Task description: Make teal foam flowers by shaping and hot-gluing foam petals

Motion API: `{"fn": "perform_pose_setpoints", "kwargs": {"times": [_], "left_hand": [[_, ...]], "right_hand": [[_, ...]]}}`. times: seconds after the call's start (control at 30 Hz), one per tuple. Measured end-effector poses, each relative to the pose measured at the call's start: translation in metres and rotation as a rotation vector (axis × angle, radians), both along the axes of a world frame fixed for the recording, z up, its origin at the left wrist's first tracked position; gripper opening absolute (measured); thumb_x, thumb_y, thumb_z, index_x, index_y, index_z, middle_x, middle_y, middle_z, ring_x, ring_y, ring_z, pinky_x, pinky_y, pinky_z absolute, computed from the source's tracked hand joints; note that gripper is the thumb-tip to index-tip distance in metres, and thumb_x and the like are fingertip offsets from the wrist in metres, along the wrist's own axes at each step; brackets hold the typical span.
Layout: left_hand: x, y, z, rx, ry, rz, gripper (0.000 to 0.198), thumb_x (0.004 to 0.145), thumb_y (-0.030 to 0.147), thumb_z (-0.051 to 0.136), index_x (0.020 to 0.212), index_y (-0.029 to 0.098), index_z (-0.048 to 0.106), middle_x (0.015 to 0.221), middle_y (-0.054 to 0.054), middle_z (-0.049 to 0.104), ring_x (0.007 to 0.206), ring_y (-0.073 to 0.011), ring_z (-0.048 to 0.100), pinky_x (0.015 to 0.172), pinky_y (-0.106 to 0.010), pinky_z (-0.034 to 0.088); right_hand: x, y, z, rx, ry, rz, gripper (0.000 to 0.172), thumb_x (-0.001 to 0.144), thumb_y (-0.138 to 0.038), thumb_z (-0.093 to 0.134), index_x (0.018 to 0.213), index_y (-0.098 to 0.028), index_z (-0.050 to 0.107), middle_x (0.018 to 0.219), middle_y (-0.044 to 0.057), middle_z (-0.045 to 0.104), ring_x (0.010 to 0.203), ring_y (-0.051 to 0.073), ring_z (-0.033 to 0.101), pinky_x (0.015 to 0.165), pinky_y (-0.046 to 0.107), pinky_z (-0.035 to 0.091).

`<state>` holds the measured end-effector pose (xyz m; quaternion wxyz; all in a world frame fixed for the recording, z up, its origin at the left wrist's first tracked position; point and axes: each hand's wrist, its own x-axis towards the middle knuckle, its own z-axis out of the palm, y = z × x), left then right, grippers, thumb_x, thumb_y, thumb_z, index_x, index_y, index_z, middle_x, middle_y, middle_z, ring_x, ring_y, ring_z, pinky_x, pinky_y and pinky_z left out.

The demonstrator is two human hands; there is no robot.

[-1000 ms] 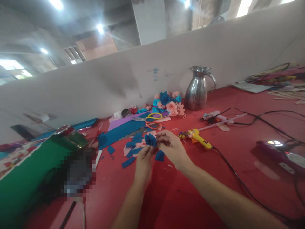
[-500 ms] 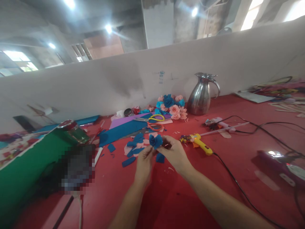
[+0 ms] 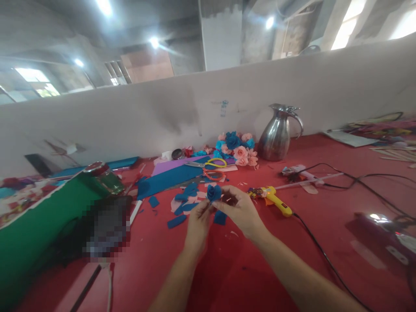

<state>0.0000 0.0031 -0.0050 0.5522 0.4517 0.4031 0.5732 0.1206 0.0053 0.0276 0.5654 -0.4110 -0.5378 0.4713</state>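
A blue paper rose (image 3: 213, 193) is held up above the red table (image 3: 156, 264) between my two hands. My left hand (image 3: 199, 219) pinches its base from below. The fingertips of my right hand (image 3: 239, 210) close on the flower's lower right side. Cut blue paper petals (image 3: 176, 221) and pink paper pieces (image 3: 195, 200) lie scattered behind my left hand. To the right of my right hand rests a yellow glue gun (image 3: 276, 203). Scissors with yellow handles (image 3: 216, 162) and a pair with orange handles (image 3: 212, 174) lie farther back.
A bunch of pink and blue paper flowers (image 3: 239, 151) sits by a steel jug (image 3: 276, 134) near the white partition. A second glue gun (image 3: 302, 174) and black cables (image 3: 316, 242) lie at right. At left stand a green box (image 3: 42, 225) and a glass jar (image 3: 105, 180).
The blue rose has turned slightly in my fingers, its petals now looking more gathered. Both hands keep hold of it. The whole view has shifted a little.
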Motion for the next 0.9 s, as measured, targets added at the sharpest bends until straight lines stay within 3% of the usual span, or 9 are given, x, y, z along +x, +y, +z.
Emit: {"fn": "perform_pose_setpoints", "kwargs": {"times": [0.2,0.37,0.53,0.9], "left_hand": [[-0.003,0.002,-0.004,0.010,0.021,0.066,0.013,0.069,0.028,0.069,0.065,0.016,0.069,0.068,-0.002,0.066,0.067,-0.0145,0.057,0.067,-0.024,0.045],[-0.004,0.003,-0.007,0.011,0.017,0.036,0.011,0.068,0.026,0.069,0.071,0.016,0.071,0.074,-0.004,0.069,0.072,-0.0166,0.060,0.071,-0.025,0.045],[-0.004,0.004,-0.008,0.010,0.021,0.025,0.013,0.069,0.027,0.068,0.078,0.017,0.073,0.080,-0.005,0.071,0.077,-0.0190,0.062,0.076,-0.029,0.046],[-0.005,0.001,-0.003,0.082,0.162,0.002,0.020,0.074,0.033,0.064,0.081,0.017,0.072,0.078,-0.004,0.070,0.077,-0.0193,0.059,0.077,-0.031,0.046]], "right_hand": [[0.000,0.000,0.000,0.026,-0.026,-0.008,0.023,0.062,-0.020,0.062,0.085,-0.020,0.062,0.073,-0.001,0.063,0.060,0.012,0.053,0.055,0.024,0.043],[-0.001,0.003,-0.003,0.053,-0.148,-0.064,0.013,0.063,-0.022,0.062,0.075,-0.020,0.064,0.073,0.001,0.061,0.061,0.013,0.051,0.055,0.024,0.041],[0.000,0.004,-0.004,0.096,-0.131,-0.052,0.006,0.064,-0.025,0.065,0.067,-0.020,0.065,0.076,0.002,0.062,0.066,0.015,0.052,0.055,0.024,0.039],[0.004,0.009,-0.012,0.135,-0.114,0.049,0.011,0.067,-0.028,0.067,0.072,-0.019,0.065,0.074,0.001,0.058,0.067,0.014,0.050,0.061,0.025,0.041]]}}
